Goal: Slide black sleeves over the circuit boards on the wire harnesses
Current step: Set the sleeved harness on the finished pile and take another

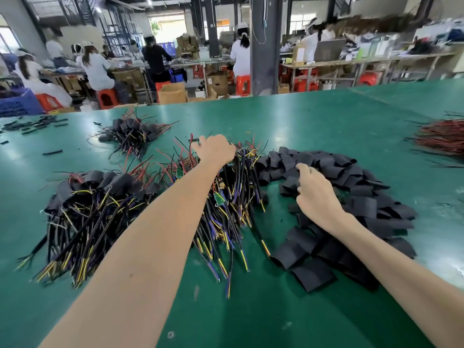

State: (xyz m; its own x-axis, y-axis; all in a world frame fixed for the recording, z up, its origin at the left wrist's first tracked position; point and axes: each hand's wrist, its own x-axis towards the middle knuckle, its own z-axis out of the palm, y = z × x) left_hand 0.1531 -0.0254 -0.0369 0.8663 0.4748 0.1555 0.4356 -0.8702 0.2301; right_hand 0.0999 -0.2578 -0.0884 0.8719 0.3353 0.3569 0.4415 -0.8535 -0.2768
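Observation:
A heap of wire harnesses [233,197] with small green circuit boards and bare ends lies in the middle of the green table. My left hand [216,150] reaches over its far end, fingers curled down into the wires; what they grip is hidden. To the right spreads a wide pile of flat black sleeves [351,197]. My right hand [316,194] rests on that pile, its fingers curled around a black sleeve at the pile's inner edge. Harnesses with sleeves on them [100,194] form a heap at the left.
A second sleeved heap [133,134] lies farther back left, with loose black tube pieces [32,125] beyond it. A bundle of red wires [444,136] sits at the right edge. People work at benches beyond the table's far edge [251,99].

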